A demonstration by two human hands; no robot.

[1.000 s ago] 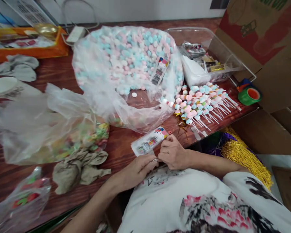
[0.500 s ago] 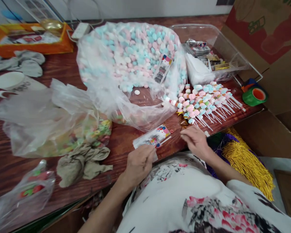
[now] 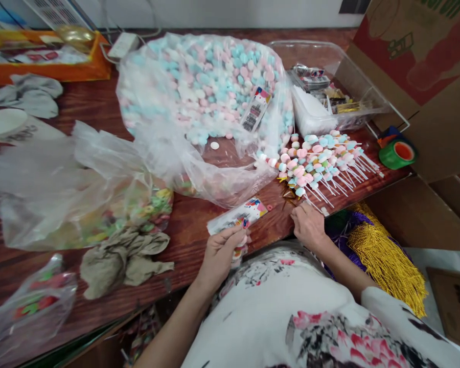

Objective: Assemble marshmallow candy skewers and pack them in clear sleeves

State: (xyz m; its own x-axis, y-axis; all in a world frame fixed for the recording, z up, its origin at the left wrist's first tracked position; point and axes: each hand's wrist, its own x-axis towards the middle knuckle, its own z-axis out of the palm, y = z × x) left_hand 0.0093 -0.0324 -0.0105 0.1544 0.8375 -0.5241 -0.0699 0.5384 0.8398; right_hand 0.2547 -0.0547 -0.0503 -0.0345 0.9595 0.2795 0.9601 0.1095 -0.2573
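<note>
My left hand (image 3: 224,250) is closed at the table's front edge around a clear printed bag (image 3: 240,248), with pale pink and white pieces showing through it. Just beyond the fingers lie flat clear bags (image 3: 230,217) with colourful printed ends. My right hand (image 3: 307,225) rests at the edge further right, fingertips pinched together near several gold twist ties (image 3: 288,193); whether one is between them, I cannot make out. Behind that hand, marshmallow skewers (image 3: 322,158) on white sticks lie in a pile. A small red ring candy (image 3: 269,207) sits beside the flat bags.
A large clear bag of pastel marshmallows (image 3: 214,76) takes up the table's middle. Left are a bag of ring candies (image 3: 134,209), crumpled gloves (image 3: 115,260) and a paper cup (image 3: 30,128). A clear plastic tub (image 3: 318,120) and green tape (image 3: 396,154) stand right.
My left hand has turned, bringing the bag's lower part into view; the white stick beside it no longer shows. My right hand's fingers have drawn together, slightly to the right.
</note>
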